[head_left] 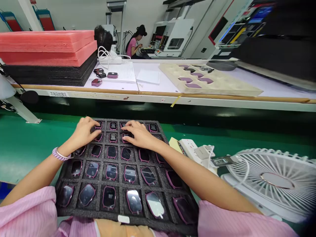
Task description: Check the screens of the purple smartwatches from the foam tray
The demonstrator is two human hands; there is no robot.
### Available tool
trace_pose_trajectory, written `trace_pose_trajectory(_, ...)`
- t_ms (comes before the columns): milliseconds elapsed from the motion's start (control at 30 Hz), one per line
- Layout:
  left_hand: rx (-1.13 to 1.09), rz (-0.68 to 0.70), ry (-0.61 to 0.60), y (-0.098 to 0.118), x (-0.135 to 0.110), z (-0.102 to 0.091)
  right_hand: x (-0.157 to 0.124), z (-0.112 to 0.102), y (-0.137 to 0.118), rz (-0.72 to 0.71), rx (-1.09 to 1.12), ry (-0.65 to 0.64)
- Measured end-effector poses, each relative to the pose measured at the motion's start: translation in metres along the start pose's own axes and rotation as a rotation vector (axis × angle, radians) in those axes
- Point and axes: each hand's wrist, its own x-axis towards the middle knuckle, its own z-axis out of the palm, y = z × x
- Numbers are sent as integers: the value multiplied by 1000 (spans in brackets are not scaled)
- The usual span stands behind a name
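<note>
A black foam tray (120, 158) lies in front of me on my lap, its pockets filled with several purple-rimmed watch bodies (111, 171). My left hand (84, 131) rests on the tray's far left rows, fingers curled over a watch body (98, 125). My right hand (138, 133) lies on the far middle rows, fingers bent down onto a watch body (125, 136). Whether either hand grips a piece is hidden by the fingers. A purple and white bracelet (59, 154) circles my left wrist.
A white desk fan (274, 181) and a power strip (192, 148) lie at right. Beyond a green belt (24, 138), a bench holds pink foam sheets (46, 46), loose watch bodies (96, 82), papers and a beige tray (212, 80). A person in pink (134, 42) works far back.
</note>
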Motion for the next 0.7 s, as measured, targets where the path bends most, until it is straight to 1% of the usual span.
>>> trace_pose_trajectory(33,75,-77,7,-9,-4,-5,5,-1,-5,-15,-1,-8)
trace_pose_trajectory(67,154,-155,-25,-18,-8,-9,11,-1,-12,-34,-3,-23)
trace_pose_trajectory(133,267,-270,-153,-28,-15,-11,26,1,-32,-75,-9,-74)
trace_pose_trajectory(200,292,-317,-250,-31,-19,-7,44,8,-54,-101,-24,-125)
trace_pose_trajectory(233,282,-331,-259,-29,-20,-3,52,12,-64,-103,-34,-135)
trace_pose_trajectory(300,257,-355,-223,-24,-21,3,67,22,-81,-96,-52,-130)
trace_pose_trajectory(367,222,-374,-175,-18,-20,5,78,30,-91,-91,-47,-111)
trace_pose_trajectory(433,156,-386,-123,-15,-19,2,83,34,-93,-94,-10,-86)
trace_pose_trajectory(500,79,-385,-69,-13,-17,-6,82,34,-91,-116,54,-50)
trace_pose_trajectory(533,13,-374,-34,-10,-16,-11,80,32,-88,-131,92,-28)
trace_pose_trajectory(567,-105,-350,12,-7,-14,-16,77,29,-85,-146,131,-6)
trace_pose_trajectory(633,-492,-267,114,6,-8,-27,69,20,-77,-171,218,25)
trace_pose_trajectory(667,-715,-218,149,14,-5,-31,64,15,-72,-171,336,25)
trace_pose_trajectory(700,-923,-178,163,25,-1,-35,59,10,-66,-162,510,19)
